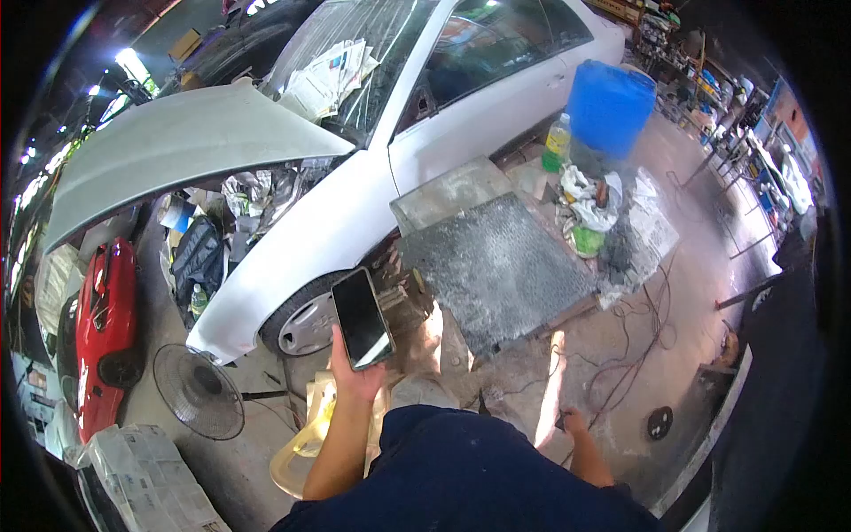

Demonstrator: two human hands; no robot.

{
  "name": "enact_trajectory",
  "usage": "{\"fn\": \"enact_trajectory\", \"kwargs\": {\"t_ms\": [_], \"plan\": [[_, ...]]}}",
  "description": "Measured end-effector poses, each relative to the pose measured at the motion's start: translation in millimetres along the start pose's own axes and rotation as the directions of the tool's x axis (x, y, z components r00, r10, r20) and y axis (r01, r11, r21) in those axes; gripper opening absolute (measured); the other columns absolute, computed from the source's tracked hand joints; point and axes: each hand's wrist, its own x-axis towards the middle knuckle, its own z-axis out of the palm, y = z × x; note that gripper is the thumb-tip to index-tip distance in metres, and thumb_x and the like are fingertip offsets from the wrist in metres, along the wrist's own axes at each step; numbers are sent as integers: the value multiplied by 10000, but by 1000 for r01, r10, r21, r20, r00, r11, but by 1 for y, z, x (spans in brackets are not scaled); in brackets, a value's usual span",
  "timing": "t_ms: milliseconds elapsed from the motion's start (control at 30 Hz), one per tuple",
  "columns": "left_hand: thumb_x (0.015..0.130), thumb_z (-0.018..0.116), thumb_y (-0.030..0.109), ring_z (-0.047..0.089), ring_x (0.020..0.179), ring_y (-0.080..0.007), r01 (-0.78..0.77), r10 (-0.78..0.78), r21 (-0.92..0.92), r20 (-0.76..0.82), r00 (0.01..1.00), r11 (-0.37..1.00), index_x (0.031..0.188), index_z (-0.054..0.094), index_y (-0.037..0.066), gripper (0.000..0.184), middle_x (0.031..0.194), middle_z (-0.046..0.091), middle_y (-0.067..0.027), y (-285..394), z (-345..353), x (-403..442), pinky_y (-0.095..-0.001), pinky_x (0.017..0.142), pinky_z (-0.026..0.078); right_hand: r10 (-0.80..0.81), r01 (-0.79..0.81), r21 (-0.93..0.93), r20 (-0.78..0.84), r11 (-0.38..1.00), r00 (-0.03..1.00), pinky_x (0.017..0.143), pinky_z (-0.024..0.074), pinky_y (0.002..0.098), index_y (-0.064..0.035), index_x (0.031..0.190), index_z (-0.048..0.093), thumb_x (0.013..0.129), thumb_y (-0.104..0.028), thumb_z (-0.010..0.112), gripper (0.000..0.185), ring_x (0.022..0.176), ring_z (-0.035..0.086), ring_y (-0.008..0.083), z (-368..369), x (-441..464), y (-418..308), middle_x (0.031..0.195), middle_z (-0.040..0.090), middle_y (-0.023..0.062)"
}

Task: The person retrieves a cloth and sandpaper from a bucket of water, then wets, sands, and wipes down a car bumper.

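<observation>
My left hand (355, 377) is wrapped round the lower end of a black phone (362, 317), whose dark screen faces me. Behind the phone is the front wheel (308, 326) of a white car (328, 222) with its hood (195, 133) raised. Low on the right, my right hand (574, 420) is closed near a small dark item at its fingertips, too small to name. Between the car and me lies a worn grey board (496, 266), apart from both hands.
A round fan (199, 392) and a yellowish plastic chair (297, 457) are at the left. Beside the car stand a blue container (610, 108) and a bottle (557, 142). Cables (656, 332) trail over the floor at the right, near a black disc (659, 424).
</observation>
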Motion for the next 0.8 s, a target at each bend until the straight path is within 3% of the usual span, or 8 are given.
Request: {"fn": "enact_trajectory", "kwargs": {"t_ms": [67, 133, 233, 367, 467, 667, 733, 800], "plan": [[1069, 462, 429, 698, 1072, -230, -42, 47, 129, -31, 998, 991, 1259, 636, 74, 438, 1177, 721, -86, 23, 18, 17, -397, 940, 558, 116, -121, 168, 38, 978, 993, 478, 541, 457, -52, 1188, 642, 919, -34, 475, 317, 627, 645, 299, 17, -8, -24, 877, 676, 179], [1070, 468, 422, 696, 1078, -238, -47, 53, 108, -50, 997, 993, 1265, 628, 60, 441, 1192, 716, -74, 5, 36, 111, -415, 946, 552, 93, -91, 74, -27, 993, 995, 433, 498, 436, -30, 1147, 650, 934, -16, 454, 290, 579, 628, 278, -51, 25, -20, 806, 670, 161], [1072, 475, 413, 685, 1095, -231, -162, 187, 260, -74, 980, 952, 1302, 600, 61, 438, 1244, 694, -66, 52, 63, 222, -415, 951, 546, 162, -162, 104, 10, 981, 987, 516, 518, 430, -18, 1103, 653, 965, -99, 499, 222, 648, 677, 299, -25, -13, -61, 803, 684, 172], [1081, 465, 368, 680, 1086, -223, -318, 323, 354, 45, 945, 880, 1327, 568, 74, 397, 1256, 674, -64, 115, 68, 415, -402, 942, 548, 369, -365, 172, 4, 915, 929, 539, 521, 424, -17, 1078, 658, 967, -124, 524, 204, 662, 686, 300, 13, -59, -79, 794, 685, 171], [1069, 467, 348, 684, 1030, -216, -376, 381, 374, 64, 922, 848, 1271, 558, 89, 341, 1186, 675, -70, 164, 72, 563, -405, 831, 561, 517, -499, 249, -10, 830, 856, 535, 516, 421, -19, 1067, 661, 958, -120, 534, 195, 652, 679, 295, 44, -67, -125, 786, 682, 168], [1046, 479, 366, 695, 916, -218, -340, 429, 501, -69, 901, 796, 1199, 576, 106, 316, 1106, 676, -75, 249, 33, 801, -380, 663, 559, 498, -459, 354, -22, 815, 867, 526, 506, 414, -23, 1047, 667, 941, -114, 554, 179, 634, 664, 285, 92, 11, -301, 770, 674, 160], [1047, 460, 332, 698, 892, -248, -307, 367, 409, -75, 927, 859, 1192, 588, 91, 309, 1094, 673, -109, 278, 32, 864, -380, 629, 569, 455, -405, 396, -39, 824, 890, 523, 503, 411, -25, 1040, 669, 936, -112, 561, 174, 628, 660, 281, 98, 43, -365, 765, 672, 158], [1049, 417, 307, 688, 914, -285, -335, 474, 549, -131, 871, 766, 1195, 591, 74, 324, 1111, 664, -119, 295, 39, 895, -424, 704, 582, 421, -364, 413, -53, 835, 906, 520, 500, 409, -26, 1034, 672, 930, -109, 567, 169, 622, 655, 278, 102, 65, -407, 760, 669, 155]]}}
